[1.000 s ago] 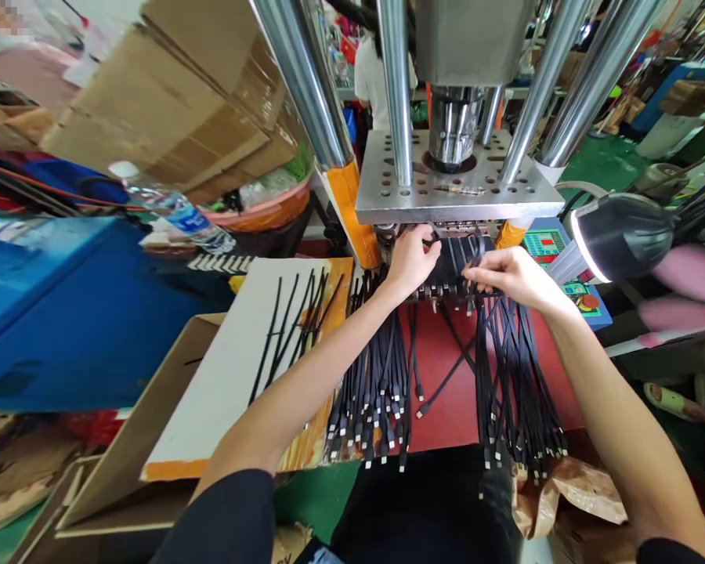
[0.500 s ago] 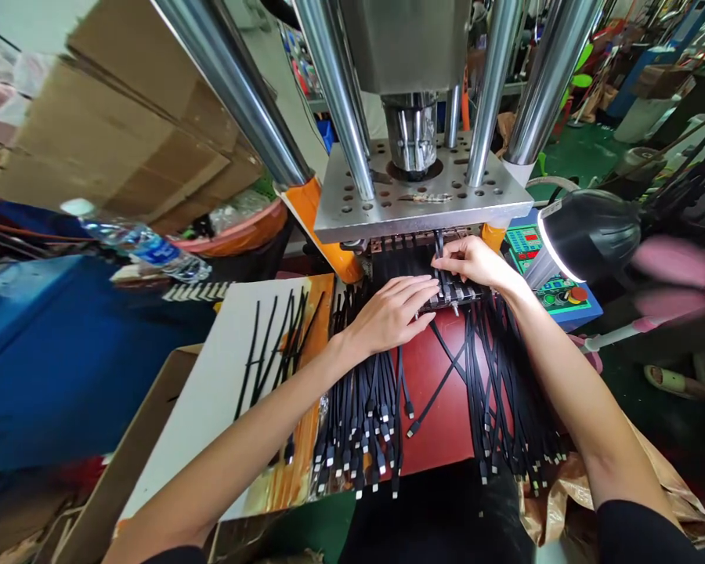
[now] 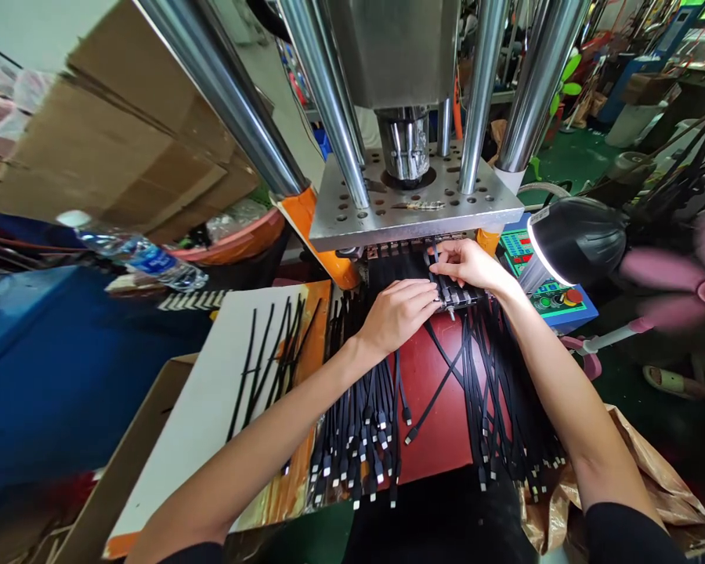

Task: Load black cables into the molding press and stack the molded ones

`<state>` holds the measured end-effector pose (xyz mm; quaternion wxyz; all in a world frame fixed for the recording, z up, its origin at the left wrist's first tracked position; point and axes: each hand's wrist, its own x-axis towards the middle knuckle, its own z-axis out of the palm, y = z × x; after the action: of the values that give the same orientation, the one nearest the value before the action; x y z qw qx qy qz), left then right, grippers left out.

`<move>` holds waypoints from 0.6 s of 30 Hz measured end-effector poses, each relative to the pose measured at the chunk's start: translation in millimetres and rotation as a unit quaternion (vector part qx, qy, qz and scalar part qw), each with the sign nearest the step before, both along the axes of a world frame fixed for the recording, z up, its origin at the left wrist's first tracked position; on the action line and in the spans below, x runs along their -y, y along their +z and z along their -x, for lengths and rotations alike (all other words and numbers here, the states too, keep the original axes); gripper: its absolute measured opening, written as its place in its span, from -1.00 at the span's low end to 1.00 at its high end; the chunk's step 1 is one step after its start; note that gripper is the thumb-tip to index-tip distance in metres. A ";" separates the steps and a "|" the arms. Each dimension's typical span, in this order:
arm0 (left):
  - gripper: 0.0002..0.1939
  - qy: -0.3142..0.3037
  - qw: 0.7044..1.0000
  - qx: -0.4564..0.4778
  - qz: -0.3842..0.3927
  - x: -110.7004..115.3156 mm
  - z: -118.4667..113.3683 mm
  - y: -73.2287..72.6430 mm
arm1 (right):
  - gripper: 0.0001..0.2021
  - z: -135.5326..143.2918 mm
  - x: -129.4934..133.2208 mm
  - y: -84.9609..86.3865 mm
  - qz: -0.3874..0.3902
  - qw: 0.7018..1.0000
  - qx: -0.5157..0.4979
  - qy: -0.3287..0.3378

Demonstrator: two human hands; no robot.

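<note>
Black USB cables (image 3: 381, 423) lie side by side in a metal fixture (image 3: 461, 299) under the press, their plug ends hanging over the front. My right hand (image 3: 467, 265) pinches one black cable (image 3: 435, 254) between thumb and fingertips at the fixture's rear, close beneath the press plate (image 3: 417, 215). My left hand (image 3: 400, 315) reaches across the cables with its fingers stretched out, fingertips at the fixture's front edge. Its thumb lies just below them, beside a cable running down onto the red surface (image 3: 435, 392). What lies under the left fingers is hidden.
Steel columns (image 3: 475, 102) rise around the press plate. On the left, more black cables (image 3: 270, 360) lie on a white board (image 3: 211, 376). At right stand a black lamp (image 3: 581, 235), a control panel (image 3: 555, 298) and a pink fan (image 3: 670, 290).
My left thumb has drawn up closer to its fingers. The right hand stays at the fixture, its pinched cable shifted slightly. The whole view has moved a little.
</note>
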<state>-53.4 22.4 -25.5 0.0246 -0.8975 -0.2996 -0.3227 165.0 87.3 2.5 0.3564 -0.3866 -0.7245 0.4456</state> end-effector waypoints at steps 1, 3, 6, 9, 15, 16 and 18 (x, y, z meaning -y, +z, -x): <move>-0.81 0.006 1.000 0.011 0.003 -0.5 -2.4 -2.4 | -0.64 -0.8 0.2 -0.2 0.003 1.000 -0.010 0.004; -0.83 0.018 0.999 0.028 0.003 0.0 -6.6 -7.3 | -0.61 -1.7 -0.1 -1.2 0.006 1.000 -0.025 0.001; -0.81 0.045 0.997 0.057 -0.003 4.1 -10.1 -13.0 | -0.59 -2.5 -1.0 -4.1 0.003 0.999 -0.035 -0.011; -0.76 0.046 0.998 0.037 0.005 10.7 -8.4 -12.0 | -0.60 -4.1 -2.0 -6.9 0.000 0.999 -0.031 -0.008; -0.49 0.050 0.993 -0.107 0.020 27.1 -7.3 5.3 | -0.70 0.5 -5.1 -12.0 -0.008 1.000 -0.016 -0.015; -0.49 0.063 0.991 -0.120 0.020 29.9 -9.9 7.3 | -0.72 2.3 -4.5 -12.3 -0.012 0.999 -0.009 -0.028; -0.50 0.092 0.986 -0.137 0.023 35.4 -16.1 9.4 | -0.75 3.8 0.5 -10.8 -0.032 0.996 0.020 -0.079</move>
<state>-37.2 -13.0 -16.1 0.0744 -0.9023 -0.3820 -0.1856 161.2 86.8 -8.3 0.3876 -0.4400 -0.7127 0.3850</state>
